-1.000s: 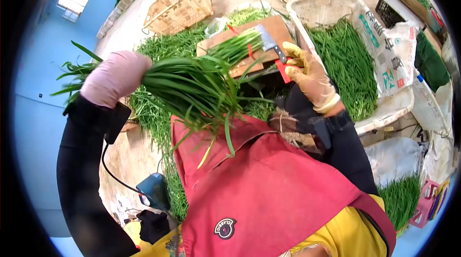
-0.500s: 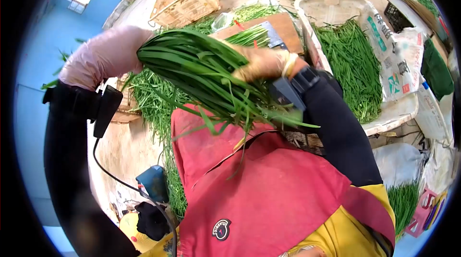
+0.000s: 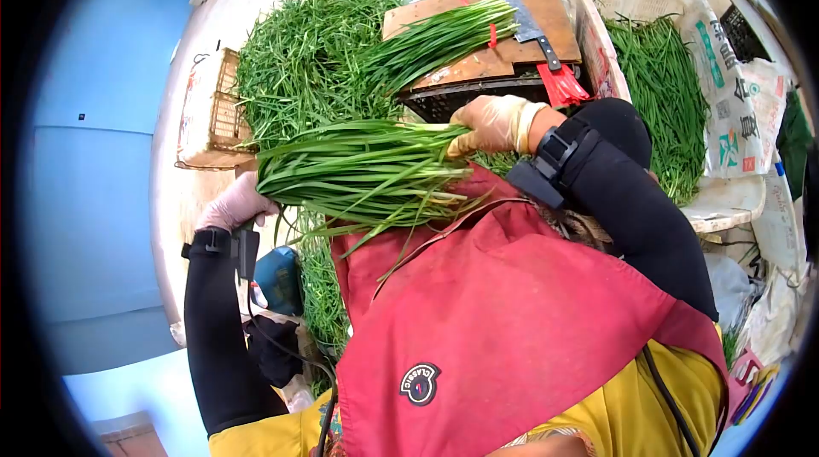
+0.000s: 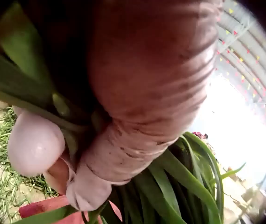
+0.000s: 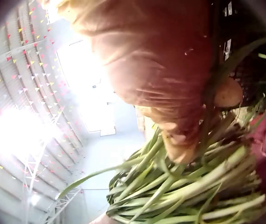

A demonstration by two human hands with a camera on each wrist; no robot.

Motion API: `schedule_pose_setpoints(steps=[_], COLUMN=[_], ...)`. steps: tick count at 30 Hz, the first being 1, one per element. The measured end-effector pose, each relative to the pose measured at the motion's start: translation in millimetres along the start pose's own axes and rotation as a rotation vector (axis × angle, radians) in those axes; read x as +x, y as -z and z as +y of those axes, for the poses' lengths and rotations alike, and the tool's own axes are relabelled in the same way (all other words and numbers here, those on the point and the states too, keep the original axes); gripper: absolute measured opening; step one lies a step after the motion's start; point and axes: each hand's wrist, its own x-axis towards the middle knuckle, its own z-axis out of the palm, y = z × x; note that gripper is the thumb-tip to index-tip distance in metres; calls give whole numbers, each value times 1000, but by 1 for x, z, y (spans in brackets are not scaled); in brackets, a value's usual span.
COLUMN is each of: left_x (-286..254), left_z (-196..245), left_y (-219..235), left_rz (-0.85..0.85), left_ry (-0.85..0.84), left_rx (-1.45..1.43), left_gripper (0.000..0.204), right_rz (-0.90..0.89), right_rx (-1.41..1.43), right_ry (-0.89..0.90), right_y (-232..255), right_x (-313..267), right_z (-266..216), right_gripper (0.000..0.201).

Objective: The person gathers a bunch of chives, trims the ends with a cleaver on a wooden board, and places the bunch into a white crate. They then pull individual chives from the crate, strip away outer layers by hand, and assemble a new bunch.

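Note:
A loose bunch of garlic chives (image 3: 358,168) lies sideways above the red apron (image 3: 478,312), leaves to the left, pale stem ends to the right. My left hand (image 3: 235,203), in a pale pink glove, grips the leafy end; its fingers (image 4: 119,154) curl around the leaves in the left wrist view. At the upper stem end, my right hand (image 3: 503,124) in a yellowish glove holds stems between thumb and fingers (image 5: 182,144). Beyond the hands, another chive bunch (image 3: 452,34) with red ties rests on a wooden board (image 3: 559,17), beside a cleaver (image 3: 531,26).
The board sits on a black crate (image 3: 444,103), with red strips (image 3: 563,86) at its right edge. A large heap of chives (image 3: 307,56) spreads at left, near a tan basket (image 3: 209,116). At right stands a white basket (image 3: 589,39) full of chives.
My right hand, free of the bunch at first, came in and took hold of its stem end. The left hand moved down, and the bunch now lies more level. The view has shifted.

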Motion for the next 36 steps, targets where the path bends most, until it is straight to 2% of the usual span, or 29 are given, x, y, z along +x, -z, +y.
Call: schedule_pose_setpoints(steps=[6,9,11,12,13,14,15,17,19,20,21,22,23,24,25,27,29,30,31,33,34,35,36], left_x=[28,39,35,33,34,39,39,40,42,36,37,34,32,28,22,13,8,8,7,6,8,9,9], left_z=[-46,-61,-67,-70,-79,-93,-102,-111,-121,-112,-121,-118,-113,-107,-101,-93,-87,-86,-87,-93,-93,-93,-93], left_y=[-32,-41,-46,-48,-52,-58,-64,-82,-98,-104,-112,-121,-131,-136,-141,-151,-155,-154,-155,-158,-159,-159,-160], left_rz=[-57,-55,-69,-76,-78,-89,-99,-74,-47,-33,-73,-18,36,48,82,117,155,139,124,124,124,121,120], left_ry=[-75,-54,-78,-100,-98,-106,-113,-88,-56,-40,-95,-126,-153,-144,-130,-196,-149,-162,-170,-167,-171,-177,-174], left_rx=[-216,-255,-353,-442,-448,-498,-548,-652,-668,-739,-755,-774,-790,-803,-804,-859,-791,-794,-798,-781,-764,-762,-786], left_gripper=[25,29,29,30,30,29,29,31,31,28,24,22,20,19,18,19,22,21,21,21,22,22,22], right_rz=[74,40,106,195,264,384,402,475,347,384,421,308,317,395,334,416,480,428,282,289,291,360,305], right_rx=[-57,-19,15,-64,105,197,146,388,686,942,915,957,881,723,410,-167,-232,-183,-4,-86,-14,46,46], right_ry=[66,-104,-82,-131,-45,-217,-340,-126,-265,-197,-113,-150,-29,21,53,-31,-182,-234,-286,-361,-336,-370,-416], right_y=[6,22,22,22,27,32,44,39,35,14,-6,-19,-38,-45,-52,-70,-71,-64,-58,-77,-86,-87,-86], right_x=[7,-11,-15,-22,-32,-40,-49,-53,-53,-41,-28,-16,-1,4,17,37,48,58,60,70,81,85,86], right_z=[19,12,50,73,103,118,119,121,56,50,45,47,46,19,18,6,-13,-20,-30,-43,-29,-29,-25], right_gripper=[44,38,28,31,28,26,28,31,35,37,39,42,43,43,63,91,111,116,116,106,89,63,53])
